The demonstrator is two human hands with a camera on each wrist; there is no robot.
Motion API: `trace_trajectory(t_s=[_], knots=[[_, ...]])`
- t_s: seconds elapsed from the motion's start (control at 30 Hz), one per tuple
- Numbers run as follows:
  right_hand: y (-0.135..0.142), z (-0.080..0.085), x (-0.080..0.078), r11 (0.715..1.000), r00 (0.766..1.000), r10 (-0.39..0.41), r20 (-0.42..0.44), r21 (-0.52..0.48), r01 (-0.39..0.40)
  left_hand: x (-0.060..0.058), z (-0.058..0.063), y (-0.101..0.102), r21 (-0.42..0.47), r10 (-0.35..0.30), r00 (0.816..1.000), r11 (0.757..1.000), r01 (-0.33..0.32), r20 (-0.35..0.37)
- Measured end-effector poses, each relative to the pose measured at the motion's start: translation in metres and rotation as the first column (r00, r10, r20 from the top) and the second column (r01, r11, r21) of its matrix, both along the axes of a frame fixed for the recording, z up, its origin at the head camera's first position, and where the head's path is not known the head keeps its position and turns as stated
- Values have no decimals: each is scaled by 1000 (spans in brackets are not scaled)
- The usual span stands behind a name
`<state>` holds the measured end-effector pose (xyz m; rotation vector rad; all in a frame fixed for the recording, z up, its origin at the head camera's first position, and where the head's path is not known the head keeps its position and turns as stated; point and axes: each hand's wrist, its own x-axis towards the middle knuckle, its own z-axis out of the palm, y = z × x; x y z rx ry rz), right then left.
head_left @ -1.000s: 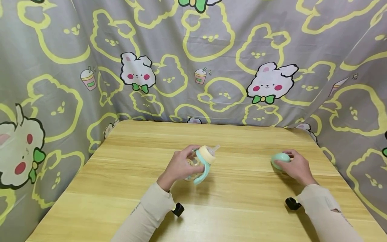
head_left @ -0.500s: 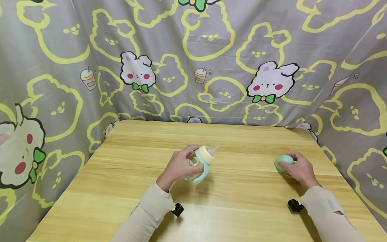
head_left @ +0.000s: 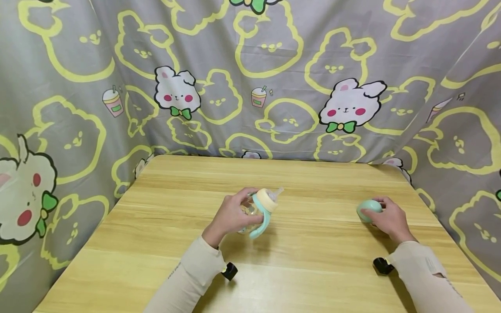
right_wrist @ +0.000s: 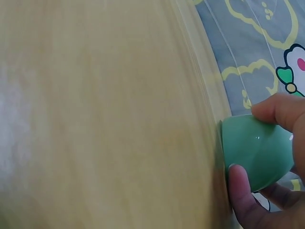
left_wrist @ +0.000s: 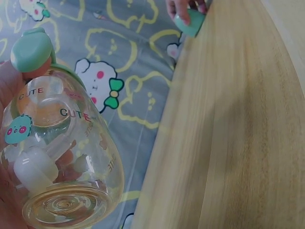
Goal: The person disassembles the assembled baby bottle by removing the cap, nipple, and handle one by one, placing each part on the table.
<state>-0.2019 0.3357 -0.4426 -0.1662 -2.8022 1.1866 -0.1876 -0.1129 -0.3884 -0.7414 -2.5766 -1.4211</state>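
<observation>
My left hand (head_left: 236, 214) grips a clear baby bottle (left_wrist: 71, 143) with mint handles, a cream collar and a translucent spout. The bottle tilts, its spout pointing up and to the right in the head view, with its shadow on the table beside it. In the left wrist view its side bears "CUTE" lettering, and a white weighted straw end shows inside. Over at the right, my right hand (head_left: 390, 219) holds a smooth mint-green domed cap (right_wrist: 255, 150) between thumb and fingers, its rim close to the tabletop.
Both arms reach over a light wood-grain table (head_left: 305, 269). Behind and at both sides hangs a grey curtain (head_left: 219, 48) printed with rabbits and yellow outlines. A small black wrist camera (head_left: 230, 271) sits below the left wrist, and another black camera (head_left: 382, 266) below the right.
My right hand has shifted slightly to the right and nearer with the green cap. The left hand and the bottle have stayed almost still.
</observation>
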Motion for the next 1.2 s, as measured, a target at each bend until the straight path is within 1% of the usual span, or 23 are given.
trace_trajectory(t_s=[0.37, 0.57, 0.63, 0.97, 1.2], knots=[[-1, 3, 1, 1000, 1000, 4, 16, 14, -4, 0, 1, 0, 18, 4, 1000, 1000, -4, 11], [-2, 2, 1, 996, 1000, -9, 10, 92, 8, 0, 0, -1, 10, -1, 1000, 1000, 1, 21], [-2, 2, 1, 995, 1000, -9, 11, 103, 8, 0, 0, -1, 6, -1, 1000, 1000, 1, 26], [-5, 4, 1, 996, 999, -39, 12, 77, 38, 1, 2, -1, 6, 7, 1000, 1000, -7, 24], [-7, 13, 1, 993, 997, -62, -39, 100, 65, 2, 2, -3, -13, 25, 999, 1000, -24, 42]])
